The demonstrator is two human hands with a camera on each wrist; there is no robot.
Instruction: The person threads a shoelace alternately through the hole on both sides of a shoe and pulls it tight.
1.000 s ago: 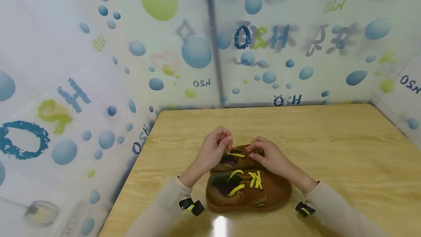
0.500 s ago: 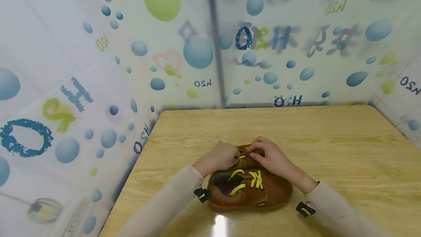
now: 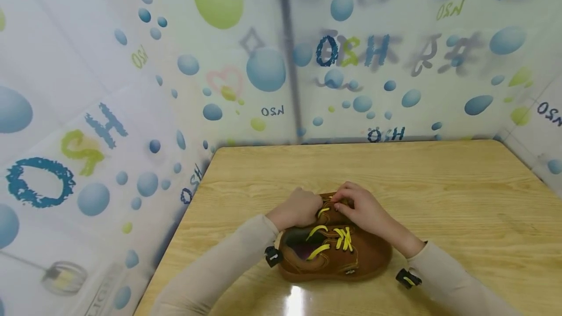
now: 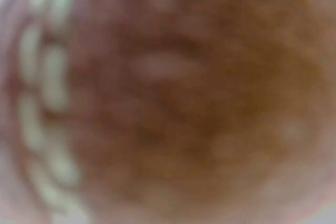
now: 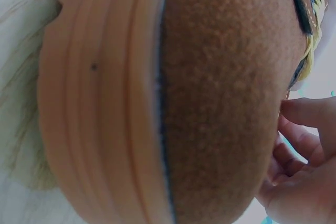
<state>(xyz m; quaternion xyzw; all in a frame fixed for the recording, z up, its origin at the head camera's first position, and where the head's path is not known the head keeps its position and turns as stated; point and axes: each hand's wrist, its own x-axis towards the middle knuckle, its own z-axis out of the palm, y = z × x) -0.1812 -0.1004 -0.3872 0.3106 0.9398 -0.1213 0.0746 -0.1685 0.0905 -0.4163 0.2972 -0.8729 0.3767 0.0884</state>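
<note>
Two brown shoes with yellow laces lie side by side on the table, toes to the right. Over the heel end of the far shoe (image 3: 335,217) is my left hand (image 3: 300,207), back upward; its fingertips are hidden at the collar and lace holes. My right hand (image 3: 362,208) pinches the far shoe near its lacing with thumb and fingertips. A yellow shoelace (image 3: 324,210) shows between the hands. The near shoe (image 3: 369,252) has crossed laces and two loose ends. Pale stitching (image 4: 55,77) on blurred brown material fills the left wrist view. A shoe toe (image 5: 220,93) dominates the right wrist view.
The wooden table (image 3: 443,184) extends around the shoes. Patterned curtain-like walls (image 3: 377,13) stand behind it and at both sides. Each sleeve cuff carries a small black camera, the left one (image 3: 273,256) close against the near shoe's heel.
My left hand, which was raised with a lace between its fingers, has come down and right onto the far shoe's collar. My right hand has stayed at the lacing.
</note>
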